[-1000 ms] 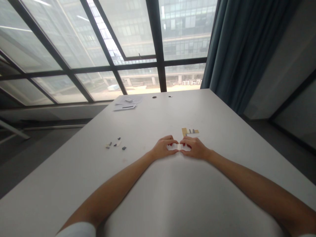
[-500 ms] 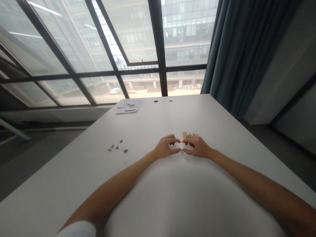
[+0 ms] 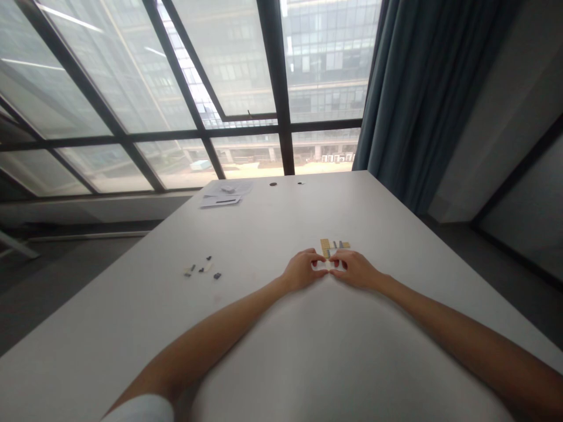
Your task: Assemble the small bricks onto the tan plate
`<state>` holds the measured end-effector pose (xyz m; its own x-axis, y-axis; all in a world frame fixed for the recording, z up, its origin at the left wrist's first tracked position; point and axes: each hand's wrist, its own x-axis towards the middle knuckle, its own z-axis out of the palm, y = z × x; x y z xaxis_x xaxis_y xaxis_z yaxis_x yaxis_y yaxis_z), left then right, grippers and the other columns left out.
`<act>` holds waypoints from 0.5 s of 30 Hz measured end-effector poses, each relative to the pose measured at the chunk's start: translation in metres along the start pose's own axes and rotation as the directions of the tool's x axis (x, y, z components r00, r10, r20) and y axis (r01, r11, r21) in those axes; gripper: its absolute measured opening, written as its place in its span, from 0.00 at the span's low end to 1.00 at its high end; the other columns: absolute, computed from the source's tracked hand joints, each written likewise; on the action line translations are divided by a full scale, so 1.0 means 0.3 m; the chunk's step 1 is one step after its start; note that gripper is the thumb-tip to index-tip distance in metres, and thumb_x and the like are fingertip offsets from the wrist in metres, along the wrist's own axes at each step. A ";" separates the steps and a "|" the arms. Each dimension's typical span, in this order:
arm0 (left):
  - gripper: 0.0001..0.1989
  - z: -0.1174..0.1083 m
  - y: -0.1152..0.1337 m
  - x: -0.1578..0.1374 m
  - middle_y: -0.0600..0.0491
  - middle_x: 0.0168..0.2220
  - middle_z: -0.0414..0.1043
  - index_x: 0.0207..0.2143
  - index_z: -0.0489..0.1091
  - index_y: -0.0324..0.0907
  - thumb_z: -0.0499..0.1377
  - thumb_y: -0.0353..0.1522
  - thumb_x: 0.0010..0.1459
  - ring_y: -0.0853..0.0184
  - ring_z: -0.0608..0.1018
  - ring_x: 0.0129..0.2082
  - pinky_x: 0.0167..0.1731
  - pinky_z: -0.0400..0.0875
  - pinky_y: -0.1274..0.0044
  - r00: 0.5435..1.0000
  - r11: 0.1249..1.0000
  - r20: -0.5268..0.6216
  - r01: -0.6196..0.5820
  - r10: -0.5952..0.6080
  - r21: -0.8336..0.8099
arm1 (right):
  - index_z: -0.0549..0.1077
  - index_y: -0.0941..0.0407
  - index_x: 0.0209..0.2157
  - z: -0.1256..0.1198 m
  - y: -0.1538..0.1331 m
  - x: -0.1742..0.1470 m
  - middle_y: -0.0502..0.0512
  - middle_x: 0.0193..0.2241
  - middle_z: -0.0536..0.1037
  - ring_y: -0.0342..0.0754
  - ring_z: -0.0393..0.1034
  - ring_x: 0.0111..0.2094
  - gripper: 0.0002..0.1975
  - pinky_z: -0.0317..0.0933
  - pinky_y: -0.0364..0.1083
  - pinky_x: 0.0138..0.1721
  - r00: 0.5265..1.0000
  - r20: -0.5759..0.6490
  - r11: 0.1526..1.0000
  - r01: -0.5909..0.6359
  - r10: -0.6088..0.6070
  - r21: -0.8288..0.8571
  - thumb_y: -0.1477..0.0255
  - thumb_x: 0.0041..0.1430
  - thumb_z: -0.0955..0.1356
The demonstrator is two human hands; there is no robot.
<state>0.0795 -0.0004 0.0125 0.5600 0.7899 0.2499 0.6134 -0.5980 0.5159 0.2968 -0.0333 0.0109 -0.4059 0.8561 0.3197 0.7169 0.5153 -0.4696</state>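
Note:
My left hand [image 3: 303, 269] and my right hand [image 3: 354, 268] meet over the white table, thumbs and fingertips curled toward each other. Between them is a small white piece [image 3: 328, 265], pinched from both sides; its kind is hard to make out against the tabletop. Just beyond the fingers lies a group of flat yellow and grey pieces [image 3: 324, 244] resembling building bricks, partly covered by my right hand. Farther to the left, several small dark grey and white pieces [image 3: 217, 275] lie scattered.
Papers [image 3: 220, 201] with a dark pen-like strip lie at the far left of the white table [image 3: 281, 223]. Two small dark round spots [image 3: 273, 184] show near its far edge. Behind it stand tall windows [image 3: 246, 58] and a blue curtain [image 3: 396, 105].
The view has shifted slightly. Both hands have moved a little nearer relative to the yellow and grey pieces, uncovering more of them. The fingertips still hold the white piece.

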 end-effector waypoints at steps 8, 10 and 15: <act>0.14 0.021 0.027 -0.022 0.54 0.31 0.73 0.42 0.81 0.50 0.64 0.42 0.55 0.68 0.73 0.30 0.31 0.64 0.77 0.993 0.993 0.059 0.099 -0.103 0.064 | 0.80 0.55 0.33 0.022 -0.020 -0.012 0.51 0.29 0.77 0.45 0.69 0.31 0.06 0.56 0.43 0.34 0.984 0.068 0.986 -0.162 0.165 -0.049 0.68 0.57 0.71; 0.14 0.024 0.024 -0.026 0.54 0.31 0.74 0.44 0.81 0.50 0.64 0.42 0.56 0.67 0.73 0.30 0.31 0.64 0.77 0.992 0.992 0.065 0.103 -0.108 0.077 | 0.81 0.54 0.34 0.021 -0.026 -0.015 0.51 0.29 0.78 0.46 0.69 0.30 0.07 0.55 0.43 0.33 0.979 0.074 0.981 -0.186 0.191 -0.059 0.67 0.58 0.70; 0.18 0.025 0.020 -0.036 0.52 0.32 0.75 0.45 0.81 0.47 0.64 0.46 0.57 0.66 0.74 0.31 0.33 0.65 0.76 0.987 0.984 0.046 0.147 -0.152 0.103 | 0.81 0.53 0.34 0.025 -0.036 -0.018 0.51 0.29 0.79 0.46 0.69 0.31 0.08 0.53 0.43 0.31 0.966 0.059 0.965 -0.245 0.251 -0.091 0.66 0.58 0.70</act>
<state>0.0813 -0.0135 0.0067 0.4850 0.8647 0.1309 0.7432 -0.4864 0.4595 0.2870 -0.0431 0.0083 -0.2457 0.9588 0.1425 0.8432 0.2839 -0.4565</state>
